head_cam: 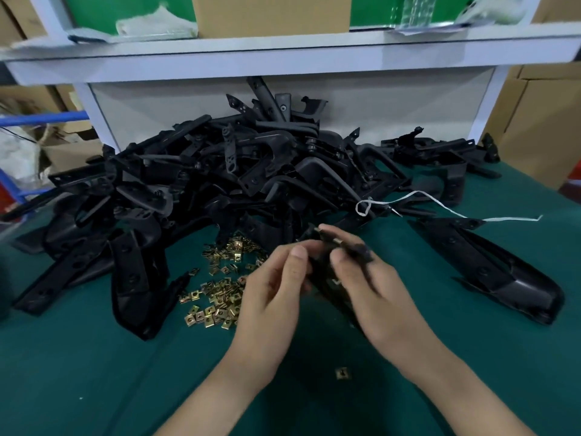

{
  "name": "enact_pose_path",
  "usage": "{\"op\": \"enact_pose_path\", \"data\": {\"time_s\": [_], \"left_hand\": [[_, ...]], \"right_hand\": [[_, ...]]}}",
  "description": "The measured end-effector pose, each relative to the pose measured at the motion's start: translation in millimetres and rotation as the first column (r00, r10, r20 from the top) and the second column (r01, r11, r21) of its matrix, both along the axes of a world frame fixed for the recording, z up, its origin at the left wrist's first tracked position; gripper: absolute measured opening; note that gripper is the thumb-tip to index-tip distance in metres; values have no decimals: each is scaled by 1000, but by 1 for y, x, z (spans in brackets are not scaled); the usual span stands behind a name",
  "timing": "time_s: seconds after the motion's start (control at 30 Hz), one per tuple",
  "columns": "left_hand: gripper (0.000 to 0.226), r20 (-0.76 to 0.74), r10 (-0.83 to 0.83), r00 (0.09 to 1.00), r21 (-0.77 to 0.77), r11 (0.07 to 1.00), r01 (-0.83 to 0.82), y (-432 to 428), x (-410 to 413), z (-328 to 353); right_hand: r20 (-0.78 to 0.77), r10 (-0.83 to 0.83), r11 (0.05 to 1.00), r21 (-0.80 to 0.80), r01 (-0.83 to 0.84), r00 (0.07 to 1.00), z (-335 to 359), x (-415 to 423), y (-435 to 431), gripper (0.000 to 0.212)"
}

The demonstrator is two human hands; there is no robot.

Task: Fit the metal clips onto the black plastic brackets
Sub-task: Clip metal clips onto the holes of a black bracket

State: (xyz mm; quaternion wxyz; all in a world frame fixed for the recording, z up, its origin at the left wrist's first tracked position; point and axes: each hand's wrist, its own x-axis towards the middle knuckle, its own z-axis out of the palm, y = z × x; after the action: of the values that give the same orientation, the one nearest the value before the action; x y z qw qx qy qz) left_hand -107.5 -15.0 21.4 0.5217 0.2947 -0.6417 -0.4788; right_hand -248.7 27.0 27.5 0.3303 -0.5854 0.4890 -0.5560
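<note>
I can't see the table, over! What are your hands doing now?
Left hand and right hand both holding one bracket. Clip on it too blurred to tell. Loose clips beside left hand, nothing blocking.

- Both bare forearms come in from the lower edge and converge toward the middle.
- Left hand (276, 287): fingers curled, thumb raised, holding a black bracket (325, 276) from its left side.
- Right hand (369, 289): fingers curled over the bracket's upper end, pinching it.

A head-worn camera looks forward and down, close above the left grip (271, 294) and right grip (372, 287). The tabletop (94, 388) spreads beyond them.
</note>
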Motion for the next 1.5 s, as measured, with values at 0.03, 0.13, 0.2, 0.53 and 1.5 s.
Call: {"op": "enact_pose_path", "data": {"time_s": [0.03, 0.13, 0.2, 0.53, 1.5], "left_hand": [[27, 23, 70, 997, -52, 996, -69, 0, 0, -2], [20, 42, 178, 983, -64, 983, -175, -3, 2, -6], [19, 21, 120, 993, 1, 993, -120, -4, 3, -5], [32, -78, 67, 995, 115, 992, -58, -1, 0, 0], [39, 1, 20, 1000, 136, 990, -20, -11, 4, -10]], "right_hand": [[135, -11, 998, 55, 3, 991, 4, 1, 0, 25], [362, -97, 972, 236, 10, 927, 12, 3, 0, 29], [478, -137, 947, 321, -27, 867, 15, 7, 0, 32], [756, -41, 879, 337, -336, 653, 13, 12, -3, 47], [767, 77, 837, 297, -459, 637, 2, 8, -12, 62]]}}
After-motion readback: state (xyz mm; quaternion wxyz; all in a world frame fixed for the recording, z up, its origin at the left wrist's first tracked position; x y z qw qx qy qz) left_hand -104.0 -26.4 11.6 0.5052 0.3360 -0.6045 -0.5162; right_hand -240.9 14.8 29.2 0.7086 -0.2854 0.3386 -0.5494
